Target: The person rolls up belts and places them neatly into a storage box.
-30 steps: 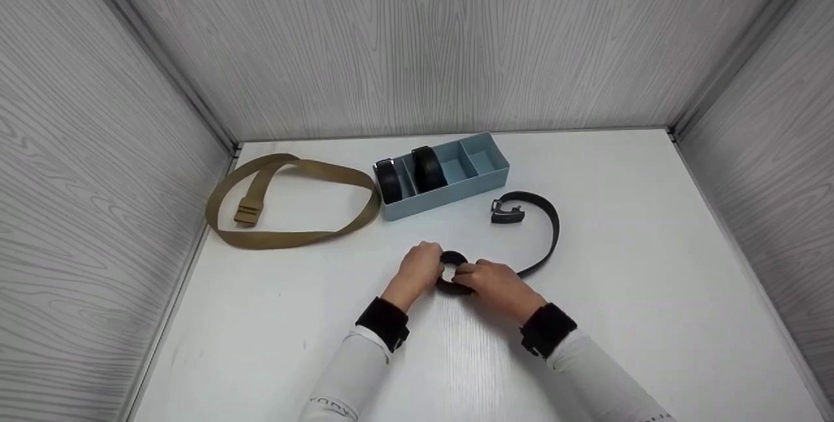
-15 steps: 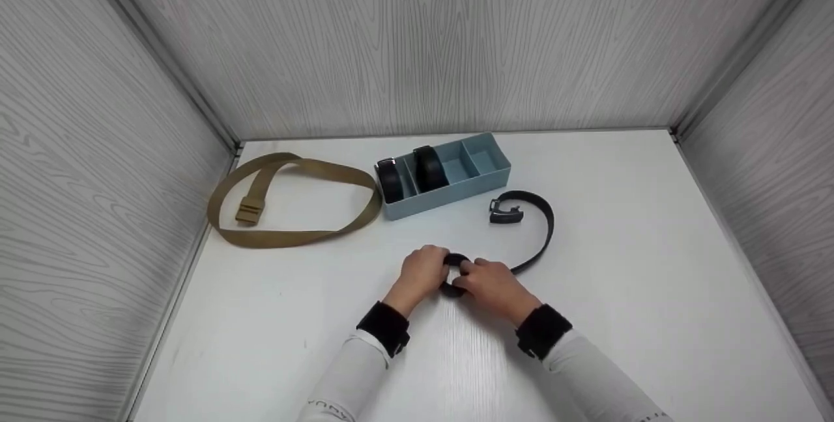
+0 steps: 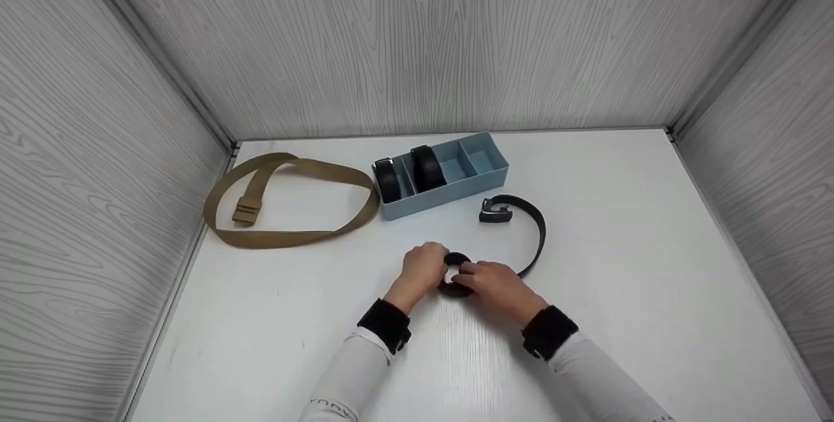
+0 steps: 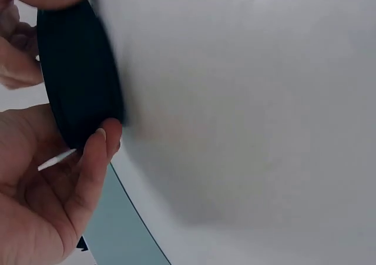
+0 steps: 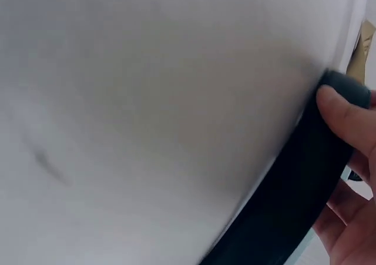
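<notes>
Both hands hold a black belt point(image 3: 455, 290) whose near end is coiled into a ring on the table. My left hand point(image 3: 423, 267) grips the coil's left side; in the left wrist view its thumb and fingers pinch the edge of the dark coil point(image 4: 79, 71). On the right side, my right hand point(image 3: 496, 285) pinches the coil with fingertips inside the ring. The right wrist view shows that thumb on the outside of the belt point(image 5: 288, 177). From the coil the belt's loose length curves right and away to a buckle point(image 3: 496, 215) lying on the table.
Behind the hands stands a light blue divided box point(image 3: 449, 199); two rolled black belts point(image 3: 427, 169) sit in its left compartments. A tan webbing belt point(image 3: 280, 239) with a plastic buckle lies looped at left, by the box. Grey panels point(image 3: 417, 44) wall the table.
The belt's buckle end has slid a little to the left and its loose curve has drawn in. Both hands stay at the coil, with small finger shifts.
</notes>
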Demonstrator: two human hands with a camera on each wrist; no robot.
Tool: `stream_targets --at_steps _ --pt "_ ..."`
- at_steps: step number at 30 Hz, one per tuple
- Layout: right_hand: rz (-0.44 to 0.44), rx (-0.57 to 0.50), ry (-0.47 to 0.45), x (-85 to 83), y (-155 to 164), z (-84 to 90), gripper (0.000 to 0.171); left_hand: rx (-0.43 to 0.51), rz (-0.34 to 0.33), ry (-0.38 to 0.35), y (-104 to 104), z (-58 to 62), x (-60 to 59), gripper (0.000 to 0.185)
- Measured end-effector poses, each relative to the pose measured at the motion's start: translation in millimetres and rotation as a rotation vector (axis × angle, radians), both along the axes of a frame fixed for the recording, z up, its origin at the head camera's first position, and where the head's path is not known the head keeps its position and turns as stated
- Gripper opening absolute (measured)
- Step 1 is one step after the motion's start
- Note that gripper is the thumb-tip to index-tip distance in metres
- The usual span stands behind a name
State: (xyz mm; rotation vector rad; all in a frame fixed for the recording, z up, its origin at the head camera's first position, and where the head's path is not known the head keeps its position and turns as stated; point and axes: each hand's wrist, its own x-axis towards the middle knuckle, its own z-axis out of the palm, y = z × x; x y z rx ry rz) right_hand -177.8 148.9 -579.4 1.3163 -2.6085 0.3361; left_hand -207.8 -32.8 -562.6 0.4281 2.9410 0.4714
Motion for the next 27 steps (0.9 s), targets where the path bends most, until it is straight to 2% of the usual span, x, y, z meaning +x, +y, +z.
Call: stream_targets --at_steps 4,9,13,20,24,27 --pt "0.017 -0.009 -0.038 0.0 7 1.9 0.022 -0.021 -0.084 -0.007 -3 -0.4 -2.0 0.01" --pt "0.01 -0.023 -0.037 0.2 4 1.4 0.014 -0.01 -0.116 0.039 -4 -4.6 -1.3 0.007" --pt "-0.012 -0.024 0.029 -0.3 0 1.3 0.011 0.034 -0.08 0.06 -4 -7.4 1.3 0.006" --pt "-0.04 -0.029 0.129 -0.5 -5 -1.1 0.009 0.144 0.054 0.008 -5 -8.0 8.2 0.008" --pt "-0.043 -0.034 0.138 -1.2 -6 -2.9 0.009 0.165 0.065 -0.018 -4 -6.5 9.5 0.006" --pt "-0.025 -0.037 0.106 -2.1 -5 -2.9 0.009 0.143 0.052 -0.017 -4 -5.1 9.0 0.005"
